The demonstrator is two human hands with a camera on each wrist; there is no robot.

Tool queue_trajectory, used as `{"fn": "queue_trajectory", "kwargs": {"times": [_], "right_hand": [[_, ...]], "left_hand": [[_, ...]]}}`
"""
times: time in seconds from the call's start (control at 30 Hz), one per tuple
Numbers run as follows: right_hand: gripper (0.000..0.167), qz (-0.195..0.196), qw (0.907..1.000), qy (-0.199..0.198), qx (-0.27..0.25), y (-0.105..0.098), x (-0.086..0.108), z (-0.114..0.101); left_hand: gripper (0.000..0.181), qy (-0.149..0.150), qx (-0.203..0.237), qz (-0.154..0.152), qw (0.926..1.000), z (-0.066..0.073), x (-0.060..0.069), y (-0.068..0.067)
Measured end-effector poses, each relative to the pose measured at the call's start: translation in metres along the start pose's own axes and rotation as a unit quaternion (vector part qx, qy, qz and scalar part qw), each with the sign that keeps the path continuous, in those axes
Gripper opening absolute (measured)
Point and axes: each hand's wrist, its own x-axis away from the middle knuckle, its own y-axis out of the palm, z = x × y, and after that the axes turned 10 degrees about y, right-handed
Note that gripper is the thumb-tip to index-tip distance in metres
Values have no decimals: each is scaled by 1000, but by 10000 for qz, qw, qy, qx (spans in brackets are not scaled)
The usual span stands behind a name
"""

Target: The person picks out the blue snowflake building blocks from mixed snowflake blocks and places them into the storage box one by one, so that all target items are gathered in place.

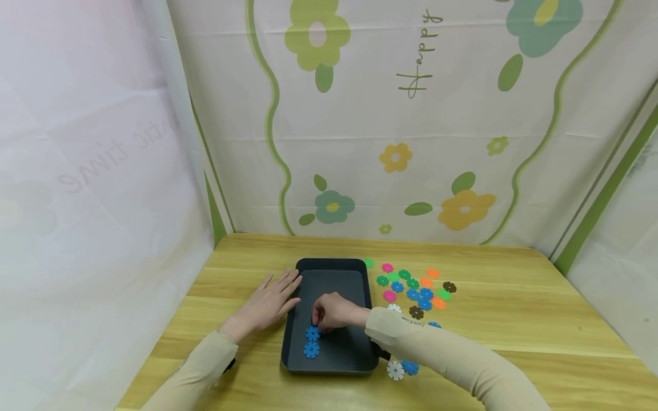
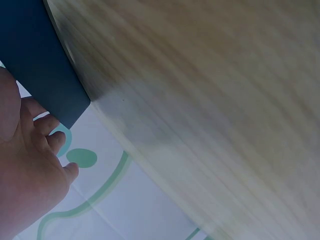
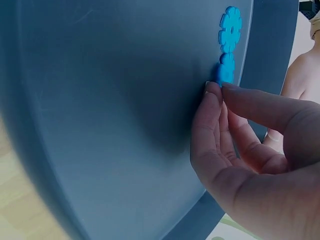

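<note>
Inside the dark tray (image 1: 341, 285), two blue interlocking discs lie end to end near the left side. My right hand (image 1: 334, 312) reaches over the tray, and its thumb and forefinger pinch the edge of the farther blue disc (image 1: 312, 333). The nearer blue disc (image 1: 311, 350) adjoins it; the right wrist view shows this disc (image 3: 230, 29) flat on the tray floor. Whether the two are interlocked I cannot tell. My left hand (image 1: 267, 299) rests at the tray's left rim, fingers outstretched; in the left wrist view this hand (image 2: 30, 170) is beside the tray wall (image 2: 45, 60).
Many loose discs in pink, green, orange, brown, white and blue (image 1: 413, 294) are scattered right of the tray. A white disc (image 1: 395, 370) and another blue disc (image 1: 409, 367) lie nearer, beside my right sleeve (image 1: 442, 348). A patterned cloth (image 1: 360, 114) hangs behind the wooden table (image 1: 514, 319).
</note>
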Motion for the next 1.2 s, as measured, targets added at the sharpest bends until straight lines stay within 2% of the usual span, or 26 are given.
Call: {"fn": "queue_trajectory", "kwargs": {"times": [0.23, 0.57, 0.93, 1.2], "right_hand": [[4, -17, 10000, -17, -12, -3, 3, 0], [7, 249, 9994, -206, -100, -23, 19, 11], [11, 489, 9974, -162, -513, -51, 47, 46], [14, 761, 9944, -74, -730, -68, 71, 82]], "left_hand": [[62, -13, -22, -25, 10000, 0, 0, 1], [62, 29, -12, 5, 10000, 1, -1, 0], [61, 66, 89, 71, 9999, 1, 0, -1], [62, 53, 107, 61, 9999, 0, 0, 0]]}}
